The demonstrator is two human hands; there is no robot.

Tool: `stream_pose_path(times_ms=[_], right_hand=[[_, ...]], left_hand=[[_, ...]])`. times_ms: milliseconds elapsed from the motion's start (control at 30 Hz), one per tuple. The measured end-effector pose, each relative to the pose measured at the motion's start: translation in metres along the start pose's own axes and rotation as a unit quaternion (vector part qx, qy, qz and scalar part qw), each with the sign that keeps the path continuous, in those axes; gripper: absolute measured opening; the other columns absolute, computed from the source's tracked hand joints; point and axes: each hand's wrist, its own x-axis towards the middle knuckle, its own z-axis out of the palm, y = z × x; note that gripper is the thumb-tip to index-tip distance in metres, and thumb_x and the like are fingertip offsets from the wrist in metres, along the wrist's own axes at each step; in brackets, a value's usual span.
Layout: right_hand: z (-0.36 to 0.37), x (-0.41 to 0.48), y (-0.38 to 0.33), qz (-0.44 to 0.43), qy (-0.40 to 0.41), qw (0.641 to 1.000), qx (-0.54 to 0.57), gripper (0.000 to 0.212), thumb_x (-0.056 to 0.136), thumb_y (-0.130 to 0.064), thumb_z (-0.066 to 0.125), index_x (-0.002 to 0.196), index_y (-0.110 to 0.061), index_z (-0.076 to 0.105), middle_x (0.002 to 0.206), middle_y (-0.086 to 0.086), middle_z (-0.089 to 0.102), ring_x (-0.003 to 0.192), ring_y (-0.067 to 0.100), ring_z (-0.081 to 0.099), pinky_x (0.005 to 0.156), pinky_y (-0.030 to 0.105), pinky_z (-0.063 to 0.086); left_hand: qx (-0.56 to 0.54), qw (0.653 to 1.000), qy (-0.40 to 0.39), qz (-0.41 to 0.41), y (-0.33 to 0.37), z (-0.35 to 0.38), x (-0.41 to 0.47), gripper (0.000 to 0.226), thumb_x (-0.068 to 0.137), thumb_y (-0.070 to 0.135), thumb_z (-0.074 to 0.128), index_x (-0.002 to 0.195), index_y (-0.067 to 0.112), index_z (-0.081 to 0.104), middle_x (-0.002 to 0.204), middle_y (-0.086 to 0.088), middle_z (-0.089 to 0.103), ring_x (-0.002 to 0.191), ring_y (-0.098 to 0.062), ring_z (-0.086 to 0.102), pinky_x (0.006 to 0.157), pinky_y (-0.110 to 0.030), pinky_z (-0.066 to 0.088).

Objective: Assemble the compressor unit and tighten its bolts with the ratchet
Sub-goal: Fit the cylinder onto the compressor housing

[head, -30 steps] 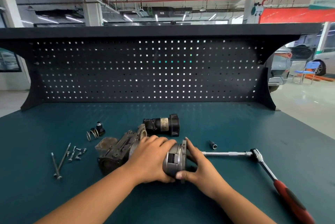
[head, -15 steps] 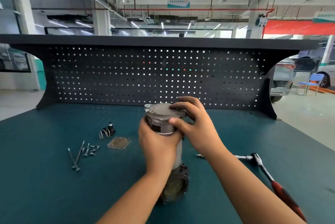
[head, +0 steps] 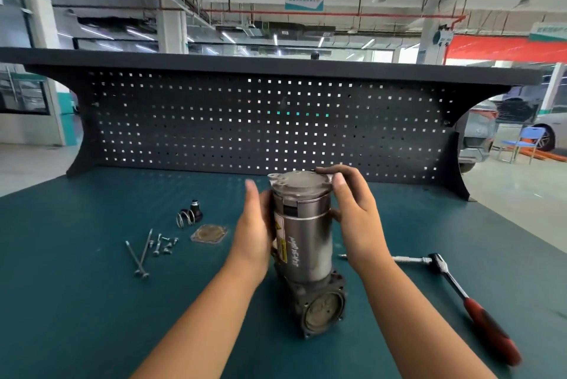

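Compressor unit stood on end at mid-desk, both grips at it.

Unit's long axis is vertical, flanged end down on the desk. Ratchet lies flat, well apart to the unit's right, on the right grip's side. Right grip curls over the end cap on top of the unit, thumb at the front rim. Left grip is spread flat along the unit's left flank; blurred, contact unsure. Bolts lie loose to the unit's left, nearer the left grip; likely they go in from above.
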Motion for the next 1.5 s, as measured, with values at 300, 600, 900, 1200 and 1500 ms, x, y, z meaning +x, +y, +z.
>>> stream_pose_path(times_ms=[300, 600, 900, 1200, 1500], right_hand=[[0.018, 0.008, 0.004, 0.015, 0.076, 0.997, 0.002, 0.007, 0.079, -0.033, 0.057, 0.081, -0.035, 0.063, 0.086, -0.012, 0.068, 0.083, 0.006, 0.064, 0.070, 0.017, 0.048], [0.032, 0.014, 0.012, 0.004, 0.078, 0.997, -0.001, 0.015, 0.080, -0.029, 0.049, 0.079, -0.028, 0.064, 0.087, -0.011, 0.070, 0.079, 0.003, 0.065, 0.066, 0.015, 0.050], [0.048, 0.013, 0.015, 0.012, 0.056, 0.998, -0.027, 0.014, 0.080, -0.035, 0.051, 0.082, -0.031, 0.064, 0.094, -0.007, 0.069, 0.094, 0.014, 0.063, 0.083, 0.035, 0.052], [0.021, 0.007, 0.012, 0.015, 0.138, 0.989, 0.042, 0.044, 0.091, -0.034, 0.030, 0.091, -0.014, 0.068, 0.090, -0.009, 0.071, 0.083, 0.000, 0.064, 0.067, 0.006, 0.044], [0.005, 0.002, 0.015, 0.098, 0.068, 0.986, 0.113, 0.048, 0.100, -0.038, 0.024, 0.100, -0.028, 0.070, 0.110, -0.008, 0.069, 0.106, 0.008, 0.062, 0.088, 0.032, 0.048]], left_hand=[[-0.032, 0.998, -0.044, -0.025, 0.008, -0.001, 0.028, 0.026, 0.089, 0.030, 0.048, 0.104, 0.014, 0.063, 0.101, -0.010, 0.069, 0.094, -0.023, 0.065, 0.082, -0.036, 0.052], [-0.041, 0.999, 0.017, 0.016, -0.005, -0.001, 0.032, 0.050, 0.076, 0.042, 0.048, 0.109, 0.006, 0.060, 0.110, -0.021, 0.065, 0.099, -0.032, 0.062, 0.089, -0.048, 0.047], [-0.066, 0.996, 0.059, 0.020, -0.008, -0.016, 0.034, 0.055, 0.083, 0.042, 0.041, 0.116, 0.001, 0.057, 0.115, -0.023, 0.063, 0.107, -0.038, 0.058, 0.094, -0.050, 0.044], [-0.007, 1.000, 0.008, 0.014, -0.010, 0.008, 0.040, 0.043, 0.076, 0.047, 0.047, 0.097, 0.015, 0.066, 0.104, -0.017, 0.069, 0.099, -0.031, 0.064, 0.093, -0.051, 0.046], [0.038, 0.995, -0.082, -0.029, -0.028, -0.008, 0.022, 0.094, 0.041, 0.092, 0.056, 0.108, 0.027, 0.071, 0.117, 0.000, 0.068, 0.113, -0.016, 0.060, 0.093, -0.032, 0.050]])
